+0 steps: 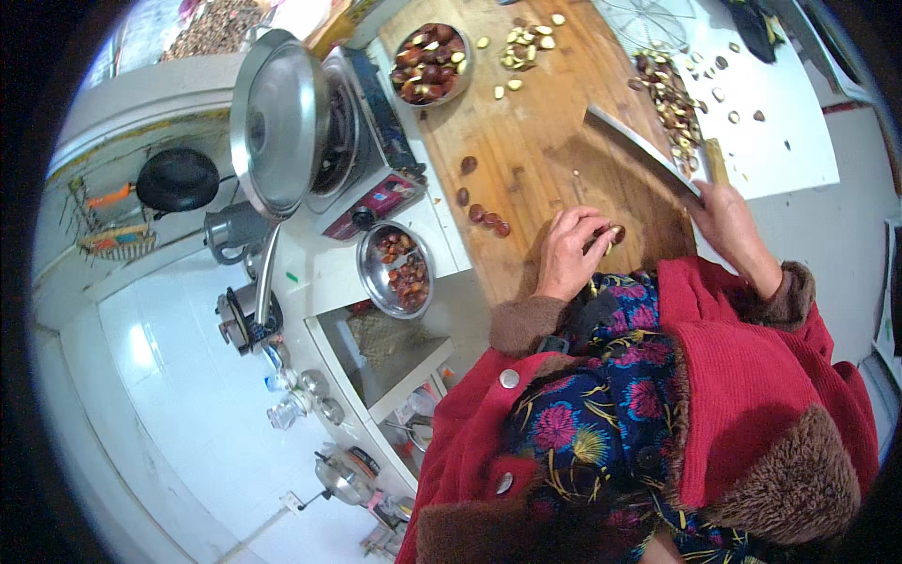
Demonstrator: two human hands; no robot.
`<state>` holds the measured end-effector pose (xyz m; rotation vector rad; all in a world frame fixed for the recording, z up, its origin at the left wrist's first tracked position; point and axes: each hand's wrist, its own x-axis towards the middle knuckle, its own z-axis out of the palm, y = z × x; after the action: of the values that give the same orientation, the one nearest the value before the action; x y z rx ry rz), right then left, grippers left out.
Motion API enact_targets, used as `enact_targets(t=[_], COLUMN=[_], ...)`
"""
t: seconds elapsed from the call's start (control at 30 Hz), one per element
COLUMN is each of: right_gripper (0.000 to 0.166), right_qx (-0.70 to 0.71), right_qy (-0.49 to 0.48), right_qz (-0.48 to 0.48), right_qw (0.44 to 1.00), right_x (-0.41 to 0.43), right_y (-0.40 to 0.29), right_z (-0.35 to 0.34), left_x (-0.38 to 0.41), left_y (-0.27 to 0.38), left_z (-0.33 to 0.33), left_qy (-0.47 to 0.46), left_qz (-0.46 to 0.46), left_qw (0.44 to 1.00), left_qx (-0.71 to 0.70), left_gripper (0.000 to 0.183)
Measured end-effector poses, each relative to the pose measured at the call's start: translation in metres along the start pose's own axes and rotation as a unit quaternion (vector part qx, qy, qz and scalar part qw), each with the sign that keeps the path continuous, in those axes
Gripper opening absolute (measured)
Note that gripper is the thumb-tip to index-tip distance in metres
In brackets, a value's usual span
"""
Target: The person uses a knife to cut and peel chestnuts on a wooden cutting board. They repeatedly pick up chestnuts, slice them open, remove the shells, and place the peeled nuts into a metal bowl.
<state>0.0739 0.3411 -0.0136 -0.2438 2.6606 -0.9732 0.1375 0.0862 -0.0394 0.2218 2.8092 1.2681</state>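
Observation:
My left hand (572,248) pinches a brown chestnut (617,234) at its fingertips, just over the near part of a wooden cutting board (550,141). In my right hand (729,222) is the handle of a cleaver (643,149), its blade tilted over the board's right side. Several whole chestnuts (486,217) lie on the board at left. Farther back stand a bowl of cut chestnuts (431,63) and a loose group of pale cut pieces (525,46). A pile of chestnut pieces (673,106) lies along the board's right edge.
Left of the board are a portable gas stove (373,201), a large steel wok (271,127) with a long handle, and a steel bowl (396,310) holding reddish-brown pieces. A wire strainer (648,21) rests at the back right. An open cabinet (338,359) stands below the counter.

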Motion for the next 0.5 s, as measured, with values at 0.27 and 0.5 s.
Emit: enact_targets(t=[0.27,0.5], right_gripper=[0.02,0.019], right_qx=[-0.045,-0.001], right_qy=[-0.104,-0.003], right_qz=[-0.025,0.078], right_qw=[0.993,0.997], right_x=[0.007,0.012], right_y=[-0.014,-0.006], right_z=[0.016,-0.016], left_x=[0.029,0.058], left_y=[-0.082,-0.102], left_z=[-0.077,-0.076], left_qy=[0.282,0.185], left_qz=[-0.077,-0.07], left_qw=[0.933,0.967], left_qx=[0.209,0.161], left_gripper=[0.029,0.027])
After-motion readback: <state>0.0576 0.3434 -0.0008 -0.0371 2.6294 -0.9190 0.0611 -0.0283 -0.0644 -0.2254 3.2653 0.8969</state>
